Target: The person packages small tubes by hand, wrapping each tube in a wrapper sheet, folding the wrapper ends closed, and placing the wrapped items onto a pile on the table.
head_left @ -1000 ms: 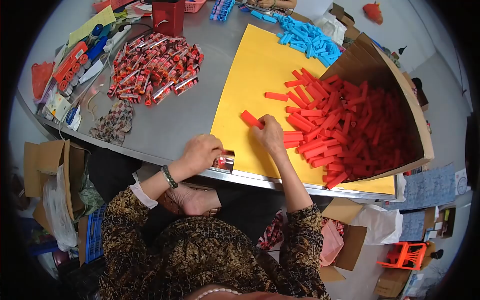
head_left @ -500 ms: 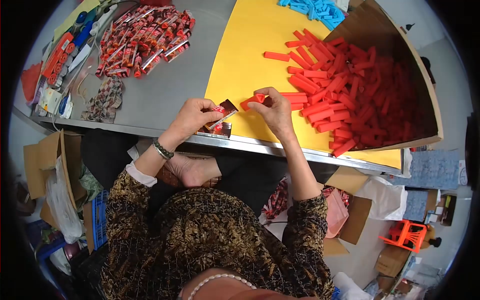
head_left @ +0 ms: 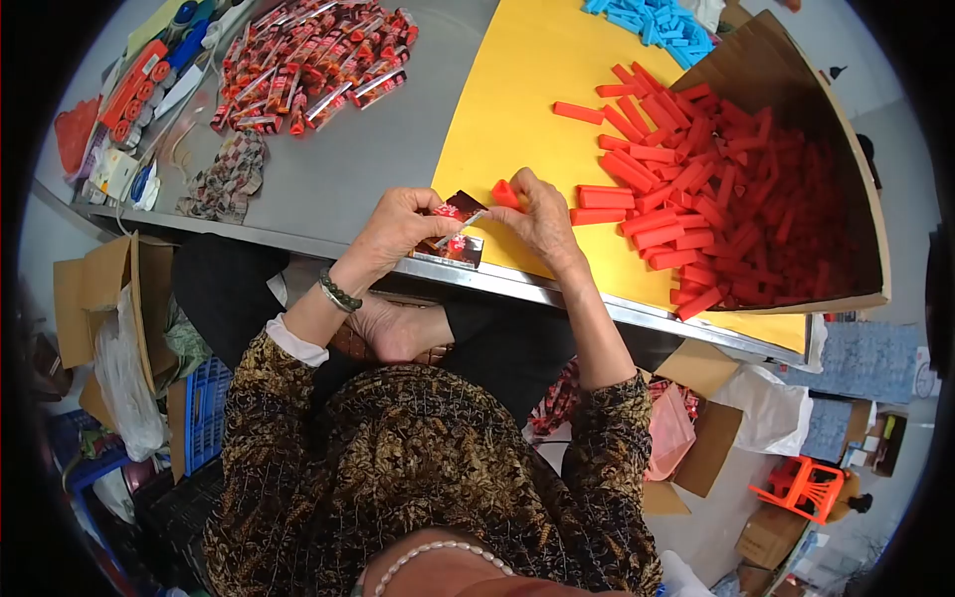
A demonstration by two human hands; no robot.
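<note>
Two hands, 1 wrapper, 1 red tube

L hand (head_left: 398, 231) is closed, thumb vs fingers, pinching the wrapper (head_left: 461, 206) by one side. Prob held like that so the far edge sticks out flat and free twd the other hand. More wrapper stock (head_left: 460, 253) sits just below it at the table edge (head_left: 517, 283), v easy reach imo.

R hand (head_left: 543, 223) is mostly closed too, fingers curled on a tube (head_left: 505, 194), w/ its end up and showing. Thumb's right by the wrapper's edge, can't tell if it's actually touching tbh.

Layout makes sense: loose tubes (head_left: 657, 237) spill out of the box (head_left: 867, 214) onto the yellow sheet (head_left: 497, 109), box mouth facing the R side, so prob a short grab. Wrapped pcs (head_left: 323, 62) are heaped off on the L, well apart from the loose ones, prob so they don't mix. Blue pcs (head_left: 652, 27) are at the far side, out of the way afaict.
</note>
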